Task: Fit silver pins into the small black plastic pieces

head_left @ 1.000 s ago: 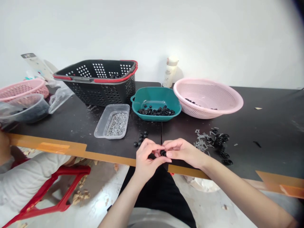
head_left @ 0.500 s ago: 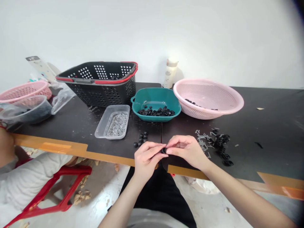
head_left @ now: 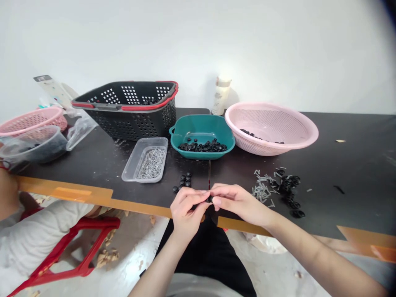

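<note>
Near the table's front edge, my left hand [head_left: 188, 208] and my right hand [head_left: 236, 202] meet fingertip to fingertip. Both pinch a small round black piece [head_left: 210, 199], mostly covered by the fingers. Several round black pieces [head_left: 188, 179] sit just beyond my left hand. To the right of my right hand lie a pile of small silvery pins [head_left: 262, 186] and a heap of black round parts [head_left: 289, 187]. A clear tray [head_left: 130, 171] of silvery pins stands to the left, beside a teal basin [head_left: 202, 155] with many black pieces in it.
A black basket [head_left: 136, 123] with red handles, a white bottle [head_left: 220, 97] and a pink colander [head_left: 272, 150] stand along the back. At left are a pink basket [head_left: 55, 117], a clear bowl [head_left: 46, 146] and a seated person's arm. Orange tape lines the front edge.
Both hands have shifted slightly left with the black piece between them. The right hand has also moved a little toward the table's front edge.
</note>
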Action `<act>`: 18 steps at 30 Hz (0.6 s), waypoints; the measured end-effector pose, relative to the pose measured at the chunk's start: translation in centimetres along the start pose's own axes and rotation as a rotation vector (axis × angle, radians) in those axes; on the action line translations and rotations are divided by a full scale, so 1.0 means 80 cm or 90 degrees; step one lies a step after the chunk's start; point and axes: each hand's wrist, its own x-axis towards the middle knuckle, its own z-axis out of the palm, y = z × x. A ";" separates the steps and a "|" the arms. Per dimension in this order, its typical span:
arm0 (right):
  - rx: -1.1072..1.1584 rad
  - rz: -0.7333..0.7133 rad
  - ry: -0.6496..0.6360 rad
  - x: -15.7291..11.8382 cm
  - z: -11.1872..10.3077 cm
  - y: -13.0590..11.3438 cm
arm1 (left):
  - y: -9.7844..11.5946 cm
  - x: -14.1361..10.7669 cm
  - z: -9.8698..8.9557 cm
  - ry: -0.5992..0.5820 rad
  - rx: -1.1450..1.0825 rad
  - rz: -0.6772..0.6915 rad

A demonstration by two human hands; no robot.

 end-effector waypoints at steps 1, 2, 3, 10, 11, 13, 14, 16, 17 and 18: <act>-0.024 -0.009 -0.020 0.000 -0.001 -0.001 | -0.001 0.000 0.000 -0.002 0.004 0.006; -0.043 -0.016 -0.031 0.000 -0.002 -0.002 | -0.001 0.000 0.000 -0.007 0.009 0.009; -0.056 -0.020 -0.035 -0.001 -0.003 -0.003 | -0.001 0.000 -0.001 -0.015 0.014 0.007; -0.099 -0.052 -0.032 -0.006 -0.015 -0.011 | 0.002 0.012 -0.007 -0.165 -0.029 -0.024; -0.098 -0.050 -0.030 -0.007 -0.017 -0.012 | 0.002 0.014 -0.008 -0.190 -0.036 -0.030; -0.089 -0.027 -0.035 -0.008 -0.020 -0.012 | 0.001 0.016 -0.009 -0.219 -0.046 -0.039; -0.075 -0.011 -0.029 -0.008 -0.021 -0.011 | 0.001 0.017 -0.009 -0.219 -0.046 -0.041; -0.026 0.021 0.014 -0.008 -0.020 -0.009 | 0.001 0.017 -0.009 -0.203 -0.043 -0.044; 0.001 0.033 0.047 -0.007 -0.019 -0.008 | 0.001 0.017 -0.009 -0.191 -0.041 -0.046; 0.024 0.038 0.082 -0.006 -0.018 -0.008 | 0.001 0.016 -0.008 -0.181 -0.040 -0.049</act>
